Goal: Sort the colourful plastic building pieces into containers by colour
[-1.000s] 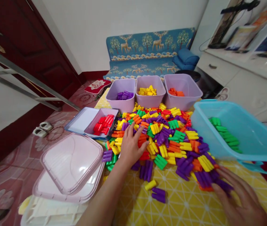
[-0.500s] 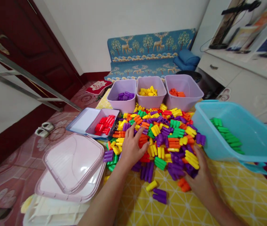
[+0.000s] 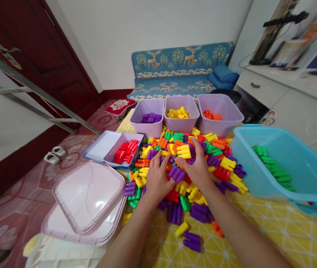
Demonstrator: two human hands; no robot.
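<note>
A heap of multicoloured plastic building blocks (image 3: 200, 199), shaped like joined tubes, covers the middle of the table. My left hand (image 3: 158, 178) rests over the left part of the heap, fingers spread and holding nothing. A purple block (image 3: 176, 173) lies just off its thumb, between both hands. My right hand (image 3: 199, 167) is over the heap's centre, its thumb and fingers around a yellow block (image 3: 184, 151). Its palm side is partly hidden. Nearer me, a small yellow block (image 3: 182, 229) and a purple block (image 3: 192, 242) lie apart on the yellow tablecloth (image 3: 231, 230).
Behind the heap stand lilac bins with purple (image 3: 147, 132), yellow (image 3: 181, 124) and orange blocks (image 3: 221, 128). A box of red blocks (image 3: 111, 154) is at left, beside stacked pink lids (image 3: 88, 193). At right, a blue tub (image 3: 295, 160) holds green blocks.
My right hand has moved left and away from me, from the heap's right edge to its centre. Blocks at the right have shifted. My left hand has stayed nearly in place.
</note>
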